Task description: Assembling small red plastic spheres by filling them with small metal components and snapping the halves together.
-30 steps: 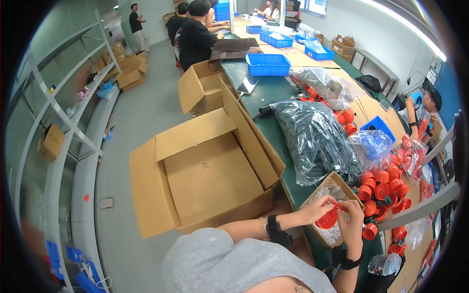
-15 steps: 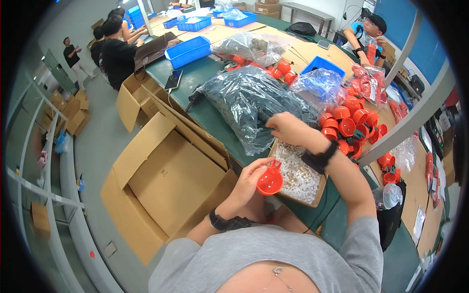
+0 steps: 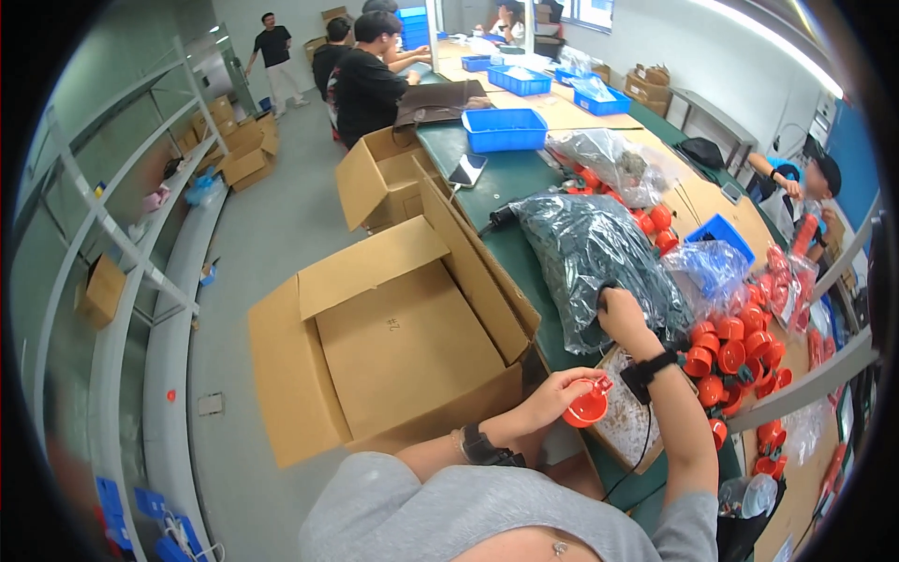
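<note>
My left hand (image 3: 548,401) pinches a small red plastic cup (image 3: 588,408) by its narrow clip-like end, the hollow side turned up. Over the table edge, my right hand (image 3: 627,318) has its fingers curled at the near side of a large clear bag (image 3: 590,253) full of dark pieces. A dark bit shows at the fingertips, too small to name. Beneath the right wrist lies a shallow cardboard tray (image 3: 646,461) with white paper-like scraps in it. A heap of similar red cups (image 3: 730,351) sits right of the bag.
A big open carton (image 3: 412,347) stands left of the table. A blue bin (image 3: 506,131), a phone (image 3: 467,170) and a bag of greyish pieces (image 3: 618,159) lie farther back. A metal post (image 3: 815,375) crosses the right side. Several people are around the table and room.
My view has swung left, so the table appears farther right. The right hand has moved onto the bag's near side. The left hand still holds the red cup, now nearer the tray.
</note>
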Demonstrator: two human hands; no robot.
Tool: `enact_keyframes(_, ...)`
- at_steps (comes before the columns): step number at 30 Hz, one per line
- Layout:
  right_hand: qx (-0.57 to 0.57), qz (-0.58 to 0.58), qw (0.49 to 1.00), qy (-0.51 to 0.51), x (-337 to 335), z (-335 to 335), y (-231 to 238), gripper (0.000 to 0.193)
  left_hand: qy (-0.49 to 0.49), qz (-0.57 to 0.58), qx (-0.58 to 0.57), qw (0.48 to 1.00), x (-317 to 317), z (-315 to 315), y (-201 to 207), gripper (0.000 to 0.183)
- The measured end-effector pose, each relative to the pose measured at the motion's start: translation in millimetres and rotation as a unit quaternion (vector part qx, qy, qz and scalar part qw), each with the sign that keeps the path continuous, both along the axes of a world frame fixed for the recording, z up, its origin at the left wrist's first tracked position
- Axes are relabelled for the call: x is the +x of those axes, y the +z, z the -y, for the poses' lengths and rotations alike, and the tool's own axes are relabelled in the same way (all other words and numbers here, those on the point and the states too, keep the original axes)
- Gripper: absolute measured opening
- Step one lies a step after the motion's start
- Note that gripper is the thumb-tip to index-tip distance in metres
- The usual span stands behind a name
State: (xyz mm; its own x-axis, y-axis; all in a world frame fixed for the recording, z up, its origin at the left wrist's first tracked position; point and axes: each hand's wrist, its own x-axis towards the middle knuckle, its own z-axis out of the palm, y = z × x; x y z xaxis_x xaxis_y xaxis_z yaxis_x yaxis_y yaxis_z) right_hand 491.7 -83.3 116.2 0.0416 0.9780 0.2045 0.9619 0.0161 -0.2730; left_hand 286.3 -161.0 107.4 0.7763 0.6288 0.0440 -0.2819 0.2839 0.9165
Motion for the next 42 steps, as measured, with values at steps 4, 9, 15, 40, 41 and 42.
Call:
enact_keyframes(4, 0.030, -0.167, 0.985, -0.014, 1.4, 23.7, 29.8, 0.023, -0.027, 0.019, -0.064, 0.997, -4.5, -5.1, 1.3, 0.031)
enact_keyframes(9, -0.008, -0.574, 0.815, -0.075, 16.4, 89.6, 80.4, 0.020, -0.075, -0.004, -0.063, 0.995, -1.9, -11.9, 10.8, 0.033)
enact_keyframes(15, 0.027, -0.723, 0.684, -0.093, 46.0, 171.4, 74.8, 0.024, -0.100, -0.007, -0.048, 0.994, 15.0, -6.5, 30.8, 0.035)
enact_keyframes(40, 0.078, -0.532, 0.843, 0.021, 25.5, 202.3, 30.2, 0.050, -0.072, -0.056, -0.011, 0.996, 67.0, 4.5, 11.8, 0.046)
enact_keyframes(41, 0.042, -0.491, 0.870, 0.017, 25.4, 203.3, 35.5, 0.047, -0.066, -0.055, -0.010, 0.996, 67.0, 4.6, 12.0, 0.046)
enact_keyframes(42, 0.007, -0.448, 0.894, 0.013, 24.4, 203.5, 39.7, 0.044, -0.065, -0.056, -0.013, 0.996, 67.1, 4.7, 12.2, 0.046)
